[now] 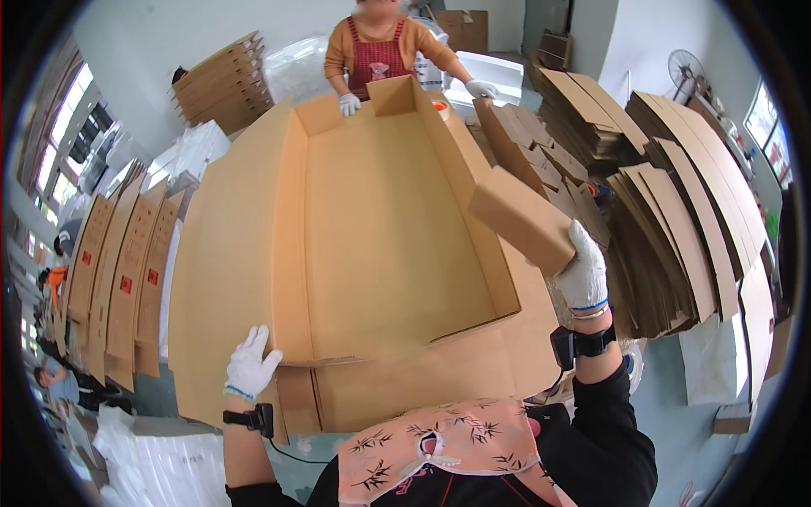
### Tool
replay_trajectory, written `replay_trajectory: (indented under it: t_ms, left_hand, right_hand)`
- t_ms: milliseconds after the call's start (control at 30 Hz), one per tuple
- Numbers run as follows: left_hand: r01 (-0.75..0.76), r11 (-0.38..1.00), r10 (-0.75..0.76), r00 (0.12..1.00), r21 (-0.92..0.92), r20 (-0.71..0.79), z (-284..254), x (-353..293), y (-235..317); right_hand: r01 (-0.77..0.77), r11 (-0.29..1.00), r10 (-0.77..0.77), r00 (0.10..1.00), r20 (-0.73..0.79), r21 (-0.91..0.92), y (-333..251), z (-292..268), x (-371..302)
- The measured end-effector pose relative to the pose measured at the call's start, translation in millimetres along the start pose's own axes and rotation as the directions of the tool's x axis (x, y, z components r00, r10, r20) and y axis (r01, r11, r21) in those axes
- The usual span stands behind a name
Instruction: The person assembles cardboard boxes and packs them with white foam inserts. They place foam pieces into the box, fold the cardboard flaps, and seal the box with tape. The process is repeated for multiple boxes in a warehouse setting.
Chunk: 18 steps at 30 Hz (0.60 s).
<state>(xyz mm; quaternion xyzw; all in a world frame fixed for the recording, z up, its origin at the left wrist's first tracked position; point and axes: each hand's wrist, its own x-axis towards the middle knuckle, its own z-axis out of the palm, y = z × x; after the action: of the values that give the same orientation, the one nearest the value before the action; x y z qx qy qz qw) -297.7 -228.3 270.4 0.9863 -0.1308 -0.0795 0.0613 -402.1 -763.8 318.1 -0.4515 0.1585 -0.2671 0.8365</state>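
A large, shallow brown corrugated-cardboard carton (389, 228), its flaps spread wide, lay open-side-up on the work surface directly in front of you, stretching from your chest to a co-worker at its far end. Your left hand (250, 365), in a white knit glove, was spread open with fingers splayed against the carton's near left corner, seemingly bracing the wall so the box kept its shape. Your right hand (583, 275), gloved the same way, was closed around the lower end of a long brown cardboard side flap (521, 218), holding it raised and tilted above the carton's right wall, apparently so it could be folded over. Both wrists wore black strapped bands. At the far end, the co-worker in an orange top and red apron rested one white-gloved hand (349, 104) on the carton's far wall and the other (481, 88) on the right-hand far corner, seemingly steadying that end. To your right, tall leaning stacks of flattened brown cardboard sheets (676, 220) stood within reach. To your left, flat cartons with red square marks (127, 279) leaned in a row, with another stack of flat boxes (224, 84) against the back wall. A pedestal fan (686, 69) stood at the far right.
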Motion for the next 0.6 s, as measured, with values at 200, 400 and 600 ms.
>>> replay_trajectory:
  t_ms: [200, 400, 600]
  left_hand:
    - [-0.032, 0.999, 0.033, 0.998, -0.012, 0.053, 4, 11, -14]
    - [-0.056, 0.995, 0.061, 0.996, -0.080, 0.067, 5, 20, -20]
    - [-0.053, 0.995, 0.056, 0.998, -0.079, 0.028, 6, 18, -10]
  right_hand:
    - [-0.034, 0.682, 0.350, 0.892, 0.286, -0.731, 51, 126, -10]
    - [0.421, 0.227, 0.668, 0.589, 0.454, -0.878, 182, 241, -37]
    - [0.337, 0.189, 0.892, 0.334, 0.305, -0.922, 296, 263, -69]
